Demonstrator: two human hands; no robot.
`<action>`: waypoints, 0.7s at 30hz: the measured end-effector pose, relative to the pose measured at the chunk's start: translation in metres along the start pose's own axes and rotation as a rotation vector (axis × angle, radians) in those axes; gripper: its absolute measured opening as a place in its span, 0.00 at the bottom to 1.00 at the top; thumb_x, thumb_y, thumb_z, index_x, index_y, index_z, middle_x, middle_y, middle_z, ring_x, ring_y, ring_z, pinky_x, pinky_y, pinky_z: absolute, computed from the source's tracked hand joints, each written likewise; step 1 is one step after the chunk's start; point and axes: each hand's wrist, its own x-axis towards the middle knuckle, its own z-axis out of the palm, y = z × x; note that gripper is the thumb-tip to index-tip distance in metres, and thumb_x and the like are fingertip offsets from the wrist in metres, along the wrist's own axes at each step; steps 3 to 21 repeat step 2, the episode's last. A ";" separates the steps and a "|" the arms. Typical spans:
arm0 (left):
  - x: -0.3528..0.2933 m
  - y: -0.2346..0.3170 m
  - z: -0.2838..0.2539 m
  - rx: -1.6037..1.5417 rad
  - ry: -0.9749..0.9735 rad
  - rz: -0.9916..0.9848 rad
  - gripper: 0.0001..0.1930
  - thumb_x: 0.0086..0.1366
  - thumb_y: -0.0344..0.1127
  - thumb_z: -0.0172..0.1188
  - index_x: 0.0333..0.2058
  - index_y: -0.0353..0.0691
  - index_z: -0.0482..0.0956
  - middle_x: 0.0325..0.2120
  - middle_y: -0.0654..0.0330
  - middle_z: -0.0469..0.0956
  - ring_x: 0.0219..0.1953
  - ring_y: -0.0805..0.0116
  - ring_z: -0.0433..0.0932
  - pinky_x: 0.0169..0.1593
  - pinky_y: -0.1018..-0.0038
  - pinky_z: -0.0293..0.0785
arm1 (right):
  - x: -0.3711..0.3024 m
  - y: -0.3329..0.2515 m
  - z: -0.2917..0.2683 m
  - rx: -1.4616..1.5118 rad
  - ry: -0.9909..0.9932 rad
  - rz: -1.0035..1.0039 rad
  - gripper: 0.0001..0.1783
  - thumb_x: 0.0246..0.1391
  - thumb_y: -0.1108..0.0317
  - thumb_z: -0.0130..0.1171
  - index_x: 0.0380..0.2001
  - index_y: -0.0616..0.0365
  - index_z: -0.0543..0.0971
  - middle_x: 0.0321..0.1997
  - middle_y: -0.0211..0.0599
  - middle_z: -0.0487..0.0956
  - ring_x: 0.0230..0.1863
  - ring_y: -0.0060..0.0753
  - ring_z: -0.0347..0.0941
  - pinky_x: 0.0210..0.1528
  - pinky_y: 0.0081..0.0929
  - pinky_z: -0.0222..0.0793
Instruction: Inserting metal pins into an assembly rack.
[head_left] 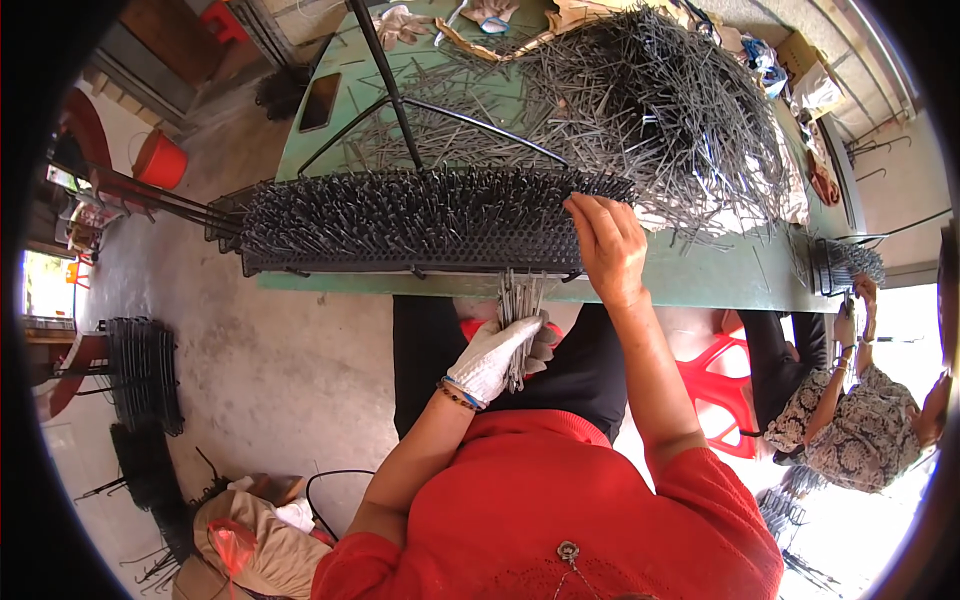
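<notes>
A long black perforated rack (500,246) lies along the table's near edge, its holes packed with upright thin dark metal strips (390,215). My left hand (490,360), in a white glove, is closed round a bundle of loose grey metal strips (520,297) just below the rack's front edge. Bare, my right hand (612,245) reaches over the rack's right end. Its thumb and fingertips are pinched together at the tops of the standing strips; whatever lies between them is too small to make out.
A big heap of loose metal strips (660,110) covers the back right of the green table (690,275). Black metal rods (385,70) rise behind the rack. A phone (320,101) lies at the left. Another person's hands (848,315) are at a smaller rack (845,265) on the right.
</notes>
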 end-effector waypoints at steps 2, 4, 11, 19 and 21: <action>0.000 -0.001 0.000 0.033 0.000 0.005 0.14 0.67 0.37 0.58 0.47 0.36 0.77 0.34 0.57 0.83 0.30 0.67 0.84 0.28 0.78 0.81 | 0.001 0.000 -0.001 -0.004 -0.019 -0.010 0.11 0.46 0.78 0.68 0.36 0.60 0.82 0.33 0.38 0.81 0.32 0.39 0.77 0.35 0.30 0.72; 0.000 -0.001 0.000 0.033 0.000 0.005 0.14 0.67 0.37 0.58 0.47 0.36 0.77 0.34 0.57 0.83 0.30 0.67 0.84 0.28 0.78 0.81 | 0.001 0.000 -0.001 -0.004 -0.019 -0.010 0.11 0.46 0.78 0.68 0.36 0.60 0.82 0.33 0.38 0.81 0.32 0.39 0.77 0.35 0.30 0.72; 0.000 -0.001 0.000 0.033 0.000 0.005 0.14 0.67 0.37 0.58 0.47 0.36 0.77 0.34 0.57 0.83 0.30 0.67 0.84 0.28 0.78 0.81 | 0.001 0.000 -0.001 -0.004 -0.019 -0.010 0.11 0.46 0.78 0.68 0.36 0.60 0.82 0.33 0.38 0.81 0.32 0.39 0.77 0.35 0.30 0.72; 0.000 -0.001 0.000 0.033 0.000 0.005 0.14 0.67 0.37 0.58 0.47 0.36 0.77 0.34 0.57 0.83 0.30 0.67 0.84 0.28 0.78 0.81 | 0.001 0.000 -0.001 -0.004 -0.019 -0.010 0.11 0.46 0.78 0.68 0.36 0.60 0.82 0.33 0.38 0.81 0.32 0.39 0.77 0.35 0.30 0.72; 0.000 -0.001 0.000 0.033 0.000 0.005 0.14 0.67 0.37 0.58 0.47 0.36 0.77 0.34 0.57 0.83 0.30 0.67 0.84 0.28 0.78 0.81 | 0.001 0.000 -0.001 -0.004 -0.019 -0.010 0.11 0.46 0.78 0.68 0.36 0.60 0.82 0.33 0.38 0.81 0.32 0.39 0.77 0.35 0.30 0.72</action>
